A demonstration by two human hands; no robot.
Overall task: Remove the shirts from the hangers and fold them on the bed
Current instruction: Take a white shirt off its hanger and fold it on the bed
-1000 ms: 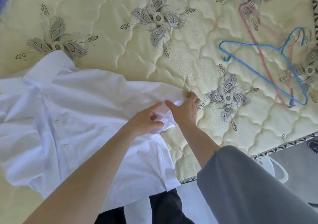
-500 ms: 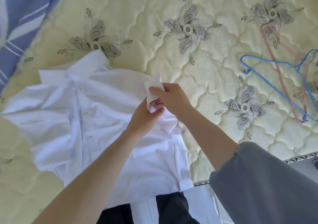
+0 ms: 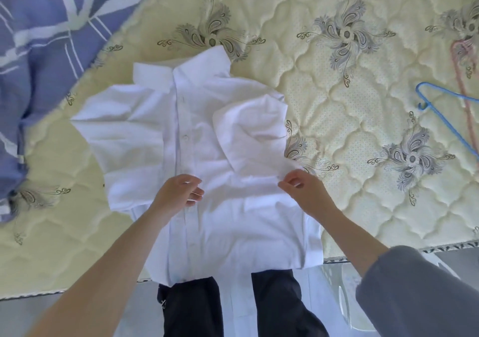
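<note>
Now the white shirt (image 3: 207, 220) lies buttoned-side up at the bed's (image 3: 350, 119) near edge, hem overhanging. The right hand (image 3: 308, 194) pinches the folded-in sleeve (image 3: 248, 129) to set it flat, while the left hand (image 3: 178, 191), loosely curled and empty, steadies the placket (image 3: 179, 139).

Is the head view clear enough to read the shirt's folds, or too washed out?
Head view: fairly sharp, no obvious motion blur; the shirt is bright and low in contrast, its folds faint but readable; soft light, weak shadows; the wide angle bends the bed edge.
</note>
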